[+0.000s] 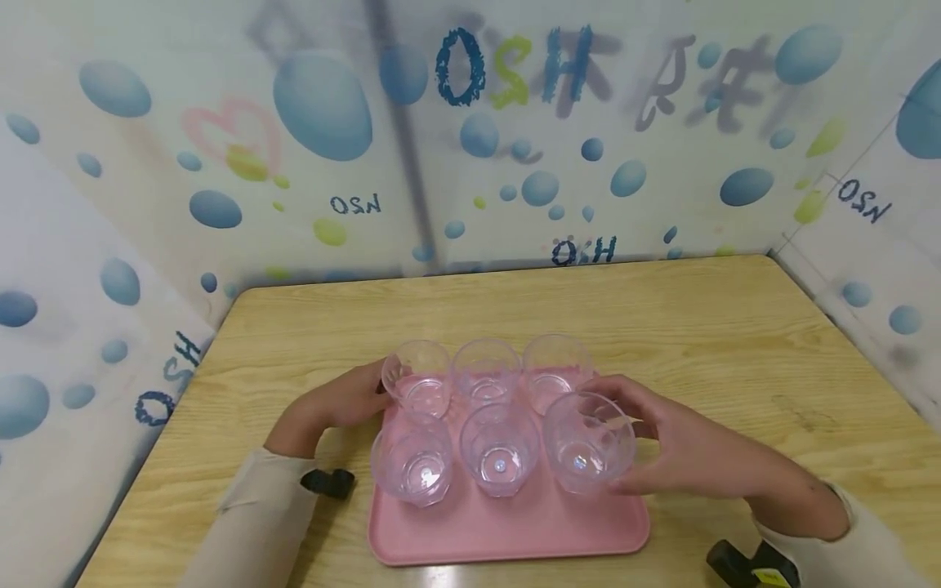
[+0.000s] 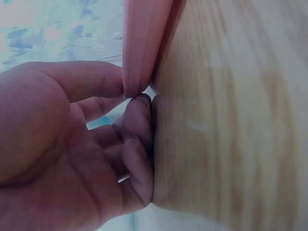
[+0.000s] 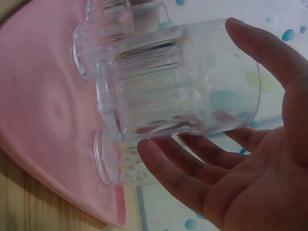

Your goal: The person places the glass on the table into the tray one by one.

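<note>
A pink tray [image 1: 507, 535] lies on the wooden table, bearing several clear plastic cups in two rows of three. At its left edge, my left hand [image 1: 349, 396] pinches the tray rim [image 2: 144, 43], thumb on the rim and curled fingertips under it, against the tabletop. On the other side, my right hand [image 1: 691, 449] holds the front right cup [image 3: 192, 82], thumb near its mouth and fingers along its opposite side. Beside that cup stand the front middle cup [image 1: 500, 453] and the front left cup [image 1: 415, 465]. The left fingers are partly hidden behind the back left cup [image 1: 419, 380] in the head view.
Behind the front row stand the back middle cup [image 1: 487, 371] and the back right cup [image 1: 556, 363]. The light wooden table [image 1: 338, 318] extends around the tray. A wall [image 1: 470, 220] with blue and green drop patterns rises beyond its far edge.
</note>
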The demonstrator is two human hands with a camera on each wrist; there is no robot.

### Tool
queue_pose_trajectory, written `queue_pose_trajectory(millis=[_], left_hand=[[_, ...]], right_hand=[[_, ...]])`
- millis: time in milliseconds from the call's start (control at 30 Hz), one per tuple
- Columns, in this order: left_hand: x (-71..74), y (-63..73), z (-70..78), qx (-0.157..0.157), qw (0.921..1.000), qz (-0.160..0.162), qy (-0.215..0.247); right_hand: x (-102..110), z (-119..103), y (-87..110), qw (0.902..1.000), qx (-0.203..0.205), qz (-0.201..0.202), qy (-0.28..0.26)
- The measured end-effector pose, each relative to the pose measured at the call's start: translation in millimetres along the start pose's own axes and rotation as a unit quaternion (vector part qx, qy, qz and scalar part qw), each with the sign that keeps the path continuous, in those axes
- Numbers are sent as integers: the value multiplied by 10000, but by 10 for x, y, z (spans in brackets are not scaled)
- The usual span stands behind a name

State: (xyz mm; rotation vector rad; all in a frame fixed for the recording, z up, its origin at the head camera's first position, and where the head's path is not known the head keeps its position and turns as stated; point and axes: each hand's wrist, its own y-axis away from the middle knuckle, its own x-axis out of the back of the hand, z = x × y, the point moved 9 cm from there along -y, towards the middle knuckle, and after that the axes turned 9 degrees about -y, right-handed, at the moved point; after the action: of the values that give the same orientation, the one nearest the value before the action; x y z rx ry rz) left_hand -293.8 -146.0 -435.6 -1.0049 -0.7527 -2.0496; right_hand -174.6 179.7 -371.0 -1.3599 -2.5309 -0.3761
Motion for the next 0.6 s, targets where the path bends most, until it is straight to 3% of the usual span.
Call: queue_pose_trajectory(millis=[600], left_hand=[[-2, 3, 6, -2, 10000, -17, -24]], right_hand=[[-55, 111, -75, 9992, 3, -285, 270]])
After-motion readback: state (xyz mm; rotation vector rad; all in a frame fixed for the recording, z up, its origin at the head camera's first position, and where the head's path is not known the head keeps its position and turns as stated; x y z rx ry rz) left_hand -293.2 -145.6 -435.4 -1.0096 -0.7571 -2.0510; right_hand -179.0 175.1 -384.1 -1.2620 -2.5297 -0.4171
